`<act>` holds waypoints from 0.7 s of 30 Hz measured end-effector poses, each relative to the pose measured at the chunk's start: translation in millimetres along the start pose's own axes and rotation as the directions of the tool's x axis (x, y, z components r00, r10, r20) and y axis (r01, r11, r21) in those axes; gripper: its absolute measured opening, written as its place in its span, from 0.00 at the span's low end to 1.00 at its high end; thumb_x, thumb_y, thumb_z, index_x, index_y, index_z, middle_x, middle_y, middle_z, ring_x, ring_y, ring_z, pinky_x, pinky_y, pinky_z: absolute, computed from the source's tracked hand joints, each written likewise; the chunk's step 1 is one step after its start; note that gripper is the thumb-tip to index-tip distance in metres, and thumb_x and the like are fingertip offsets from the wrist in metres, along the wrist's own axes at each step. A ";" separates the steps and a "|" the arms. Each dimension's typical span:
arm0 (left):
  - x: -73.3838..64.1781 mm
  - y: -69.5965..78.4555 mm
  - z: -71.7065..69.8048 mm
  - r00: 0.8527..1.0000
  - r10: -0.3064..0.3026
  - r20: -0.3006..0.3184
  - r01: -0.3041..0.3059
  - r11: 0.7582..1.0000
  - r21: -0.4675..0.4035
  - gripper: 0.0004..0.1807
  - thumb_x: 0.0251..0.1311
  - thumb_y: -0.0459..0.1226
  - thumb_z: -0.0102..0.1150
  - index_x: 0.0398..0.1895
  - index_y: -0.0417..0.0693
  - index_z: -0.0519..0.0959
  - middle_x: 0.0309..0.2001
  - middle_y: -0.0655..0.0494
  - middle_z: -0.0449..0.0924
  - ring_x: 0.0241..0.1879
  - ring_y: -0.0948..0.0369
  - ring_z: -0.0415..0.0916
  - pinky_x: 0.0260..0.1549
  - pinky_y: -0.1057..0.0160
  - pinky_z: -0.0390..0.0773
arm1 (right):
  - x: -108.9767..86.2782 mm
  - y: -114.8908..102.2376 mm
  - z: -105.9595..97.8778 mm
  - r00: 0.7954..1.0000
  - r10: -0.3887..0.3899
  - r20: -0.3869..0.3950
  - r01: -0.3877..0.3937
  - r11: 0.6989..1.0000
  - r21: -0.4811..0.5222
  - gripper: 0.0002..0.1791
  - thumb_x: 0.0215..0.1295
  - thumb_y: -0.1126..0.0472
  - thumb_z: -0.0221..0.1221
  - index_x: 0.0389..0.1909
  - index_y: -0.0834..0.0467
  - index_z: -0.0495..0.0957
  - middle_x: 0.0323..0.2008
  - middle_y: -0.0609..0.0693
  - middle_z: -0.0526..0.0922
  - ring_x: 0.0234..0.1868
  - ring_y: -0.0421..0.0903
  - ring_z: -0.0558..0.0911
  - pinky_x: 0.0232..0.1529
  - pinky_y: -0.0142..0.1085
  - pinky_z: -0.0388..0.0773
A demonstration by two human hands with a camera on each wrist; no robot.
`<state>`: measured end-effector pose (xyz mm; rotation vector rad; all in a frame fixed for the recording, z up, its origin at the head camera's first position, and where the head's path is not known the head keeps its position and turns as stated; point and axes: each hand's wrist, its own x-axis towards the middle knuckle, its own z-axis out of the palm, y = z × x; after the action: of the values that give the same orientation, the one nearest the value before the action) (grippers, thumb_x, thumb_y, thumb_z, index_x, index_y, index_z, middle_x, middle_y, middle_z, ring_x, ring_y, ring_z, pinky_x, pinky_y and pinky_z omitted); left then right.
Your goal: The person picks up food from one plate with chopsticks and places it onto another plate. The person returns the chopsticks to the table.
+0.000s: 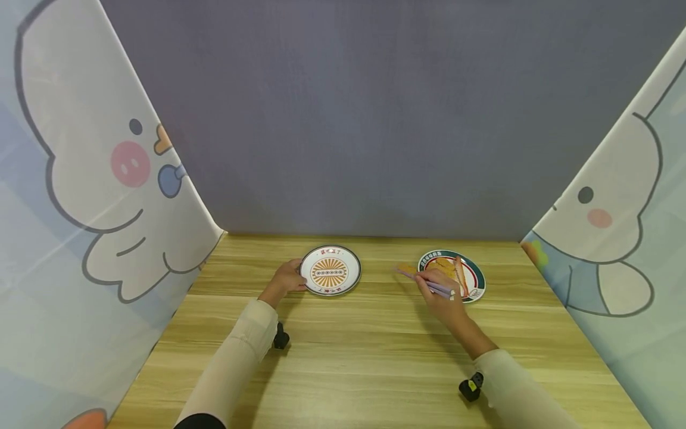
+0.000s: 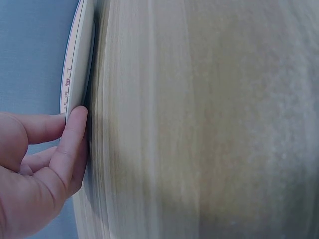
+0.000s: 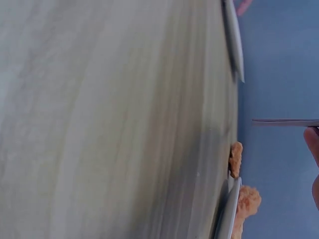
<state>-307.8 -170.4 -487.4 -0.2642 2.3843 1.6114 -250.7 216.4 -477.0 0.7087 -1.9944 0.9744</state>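
My left hand (image 1: 286,279) pinches the left rim of a white plate (image 1: 351,271) with an orange sunburst print. In the left wrist view, thumb and fingers grip the edge of that plate (image 2: 77,74). My right hand (image 1: 440,298) holds a pair of purple chopsticks (image 1: 440,289), their tips pointing left. A piece of golden fried food (image 1: 405,267) shows by the tips in the head view. In the right wrist view the chopsticks (image 3: 286,122) have nothing between their tips, and a fried piece (image 3: 236,159) lies on the table beside the food plate.
A green-rimmed plate (image 1: 479,275) stands on the right, partly behind my right hand, with fried pieces (image 1: 442,266) and a long reddish-brown strip (image 1: 461,276) on it. The wooden table (image 1: 343,351) ends at a grey back wall (image 1: 343,119), with cartoon-printed panels at both sides.
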 end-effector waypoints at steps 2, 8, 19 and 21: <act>0.4 -0.1 0.4 1.000 -0.002 0.001 0.002 1.000 0.013 0.39 0.54 0.19 0.58 0.71 0.44 0.61 0.53 0.35 0.71 0.38 0.53 0.82 0.39 0.61 0.88 | -2.1 -0.4 3.5 0.995 -0.096 0.038 0.094 0.995 0.038 0.02 0.55 0.71 0.65 0.29 0.62 0.84 0.26 0.50 0.84 0.28 0.44 0.79 0.38 0.26 0.78; 1.4 0.6 2.0 1.000 -0.010 -0.011 0.011 1.000 0.021 0.39 0.55 0.20 0.58 0.71 0.45 0.61 0.52 0.37 0.72 0.39 0.53 0.82 0.39 0.62 0.88 | -8.7 -4.0 10.6 0.953 -0.251 0.170 0.251 0.968 0.022 0.10 0.48 0.71 0.67 0.33 0.59 0.84 0.32 0.49 0.85 0.32 0.44 0.83 0.30 0.33 0.82; 1.6 0.6 3.3 1.000 -0.003 -0.016 0.003 1.000 0.031 0.39 0.55 0.20 0.58 0.71 0.45 0.61 0.51 0.37 0.72 0.40 0.52 0.82 0.39 0.62 0.88 | -21.1 -2.4 15.8 0.868 -0.273 0.414 0.352 0.927 -0.127 0.08 0.50 0.64 0.69 0.33 0.55 0.83 0.36 0.49 0.83 0.36 0.44 0.84 0.31 0.36 0.85; 1.1 0.7 3.2 1.000 -0.002 -0.016 0.003 0.999 0.032 0.39 0.55 0.20 0.58 0.71 0.45 0.62 0.51 0.37 0.72 0.40 0.52 0.82 0.39 0.62 0.88 | -24.0 -2.6 16.5 0.843 -0.265 0.467 0.370 0.918 -0.147 0.08 0.49 0.63 0.69 0.33 0.54 0.84 0.36 0.48 0.83 0.35 0.44 0.84 0.31 0.36 0.85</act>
<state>-308.8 -167.1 -488.2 -0.2746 2.4182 1.5739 -242.7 204.6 -502.5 1.1643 -2.2248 0.3888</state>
